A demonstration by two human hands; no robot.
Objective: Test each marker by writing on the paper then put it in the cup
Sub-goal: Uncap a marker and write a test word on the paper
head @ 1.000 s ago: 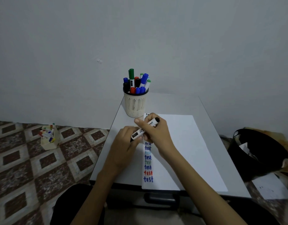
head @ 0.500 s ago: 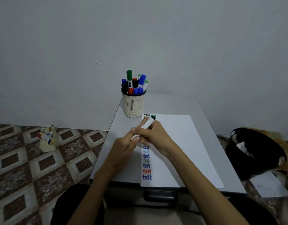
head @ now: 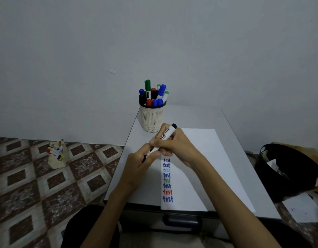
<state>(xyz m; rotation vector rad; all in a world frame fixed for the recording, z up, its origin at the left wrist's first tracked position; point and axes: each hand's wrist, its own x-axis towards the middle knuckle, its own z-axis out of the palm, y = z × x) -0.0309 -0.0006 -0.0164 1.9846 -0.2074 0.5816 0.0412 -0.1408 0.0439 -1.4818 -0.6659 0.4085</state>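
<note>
Tilting white-barrelled, black-ended marker steeper than a second ago, above white paper sheet, near cream slotted plastic cup. Gripping barrel with right hand, pinching lower end with left hand; capping or uncapping, cannot tell.

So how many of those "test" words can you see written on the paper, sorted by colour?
Counting only the words that show on the paper:
Dark blue words: 5
Pale blue word: 1
Green word: 1
Red word: 1
Total: 8
The right hand covers the column's top, so any words there are uncounted.
</note>
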